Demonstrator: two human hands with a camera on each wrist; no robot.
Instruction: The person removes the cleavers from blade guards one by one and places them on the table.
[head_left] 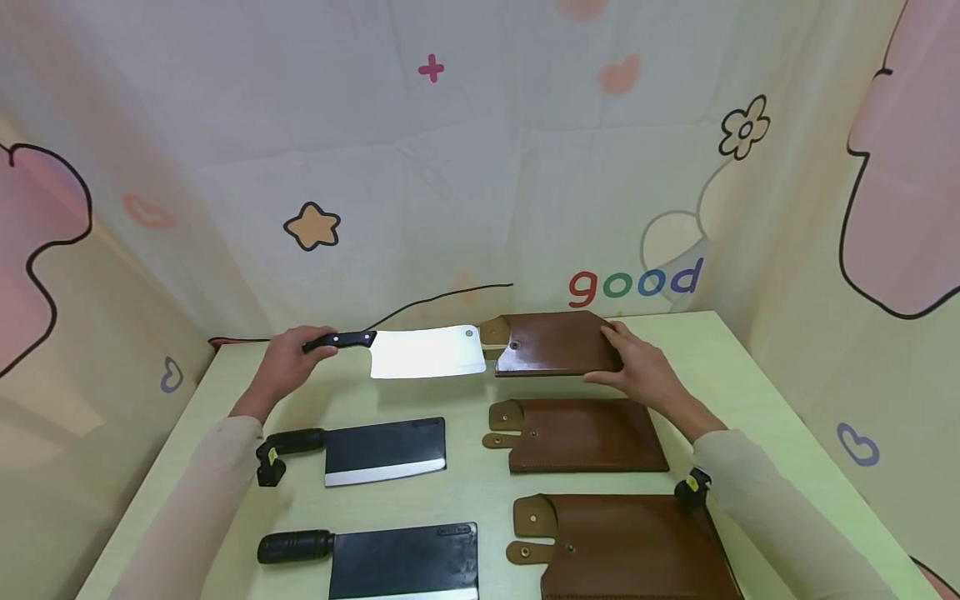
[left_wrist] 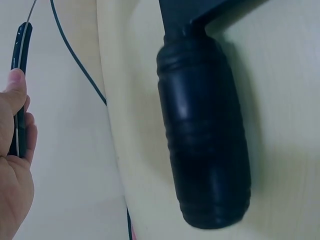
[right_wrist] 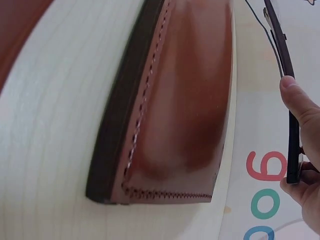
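Note:
My left hand (head_left: 283, 367) grips the black riveted handle (head_left: 351, 339) of a bright cleaver (head_left: 427, 352), its blade pointing right above the table. Across from it, my right hand (head_left: 637, 367) holds a brown leather knife sheath (head_left: 555, 346) by its closed right end, thumb below and fingers above. The blade's front end is right at the sheath's mouth, beside the strap flap (head_left: 494, 332). In the right wrist view the held sheath (right_wrist: 293, 125) shows edge-on between thumb and fingers. The left wrist view shows the cleaver's handle (left_wrist: 19, 125) inside the curled fingers.
Two dark-bladed cleavers, one behind (head_left: 386, 450) and one in front (head_left: 405, 562), lie at left on the pale table (head_left: 465, 508). Two more brown sheaths, a smaller (head_left: 588, 435) and a larger (head_left: 637, 542), lie at right. A printed curtain (head_left: 480, 167) hangs behind.

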